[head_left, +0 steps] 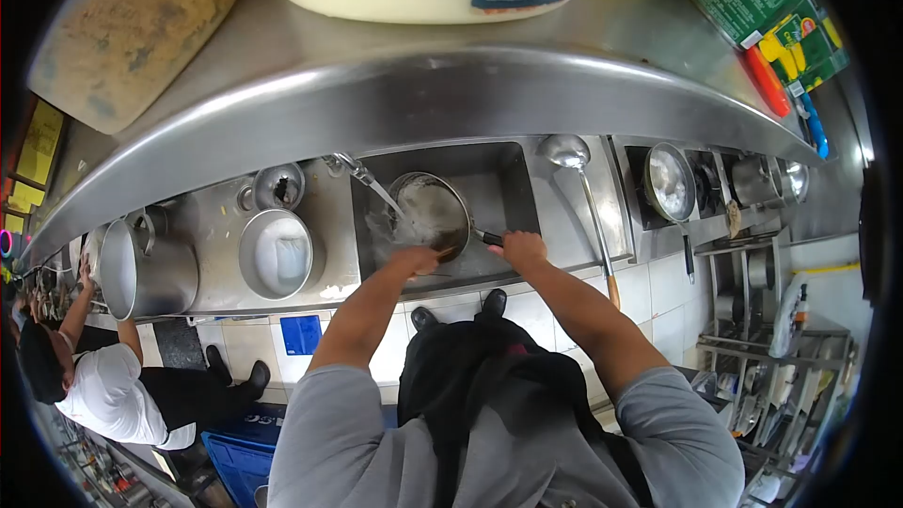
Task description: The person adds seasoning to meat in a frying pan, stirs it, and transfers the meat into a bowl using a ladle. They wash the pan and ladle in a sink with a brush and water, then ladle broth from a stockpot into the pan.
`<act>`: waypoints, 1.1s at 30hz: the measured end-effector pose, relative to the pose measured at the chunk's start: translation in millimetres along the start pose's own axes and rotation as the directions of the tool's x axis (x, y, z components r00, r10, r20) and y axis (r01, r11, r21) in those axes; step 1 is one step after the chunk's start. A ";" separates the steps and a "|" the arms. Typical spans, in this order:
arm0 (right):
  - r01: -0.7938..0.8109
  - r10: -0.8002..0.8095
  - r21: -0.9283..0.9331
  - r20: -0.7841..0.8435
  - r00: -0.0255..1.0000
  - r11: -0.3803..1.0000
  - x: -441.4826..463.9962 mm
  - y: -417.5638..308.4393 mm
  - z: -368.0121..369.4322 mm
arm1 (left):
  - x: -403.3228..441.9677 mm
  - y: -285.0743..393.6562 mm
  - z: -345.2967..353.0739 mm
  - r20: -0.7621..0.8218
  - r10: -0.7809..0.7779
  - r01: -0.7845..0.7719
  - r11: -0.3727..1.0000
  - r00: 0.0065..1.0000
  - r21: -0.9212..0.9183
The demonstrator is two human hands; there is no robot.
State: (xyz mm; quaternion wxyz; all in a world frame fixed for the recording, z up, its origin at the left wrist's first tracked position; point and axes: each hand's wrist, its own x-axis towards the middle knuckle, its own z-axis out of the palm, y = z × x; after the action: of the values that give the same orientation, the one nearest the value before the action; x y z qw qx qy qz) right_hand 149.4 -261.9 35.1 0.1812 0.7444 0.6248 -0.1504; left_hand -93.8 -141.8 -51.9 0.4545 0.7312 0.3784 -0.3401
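Note:
In the sink [508, 179] a round metal pan [466, 202] is tilted under running water, with cloudy, whitish water inside. My right hand [523, 250] is closed around the pan's dark handle [488, 238]. At the pan's near left rim, my left hand [414, 261] is closed; a small brownish piece shows by its fingertips, too small to name. Water streams from the faucet [353, 169] into the left side of the pan and splashes beside it.
A deep pot [315, 259] with whitish contents and a large stockpot [179, 268] stand left. Rightward are a long ladle [593, 198] and a frying pan [670, 183] on the stove. A steel shelf [423, 85] overhangs the sink. Another person [113, 390] works at far left.

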 end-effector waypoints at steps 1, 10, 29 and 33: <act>0.006 -0.006 -0.004 0.000 1.000 1.000 1.7 2.1 -2.9 | -21.8 21.7 -5.1 -0.003 -0.002 0.002 1.000 1.000 -0.006; -0.070 0.044 0.202 0.131 0.990 0.977 -9.3 -8.6 -11.4 | -1.9 -43.0 -19.7 -0.484 -0.322 0.442 0.884 0.814 0.155; -0.054 -0.065 0.284 0.392 0.918 0.957 1.5 11.9 -11.4 | -14.2 -9.4 -47.2 -0.635 0.023 0.176 0.953 0.772 0.248; -0.057 -0.021 0.257 0.291 0.957 0.965 -3.8 16.5 -8.6 | -6.7 -33.8 -25.6 -0.462 -0.259 0.215 0.965 0.848 -0.147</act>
State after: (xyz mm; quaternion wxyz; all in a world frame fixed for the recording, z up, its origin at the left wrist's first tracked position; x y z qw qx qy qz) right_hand 164.9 -263.8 45.9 0.1722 0.7374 0.5589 -0.3380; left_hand -122.2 -109.7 -50.9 0.3339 0.7188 0.5809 -0.1856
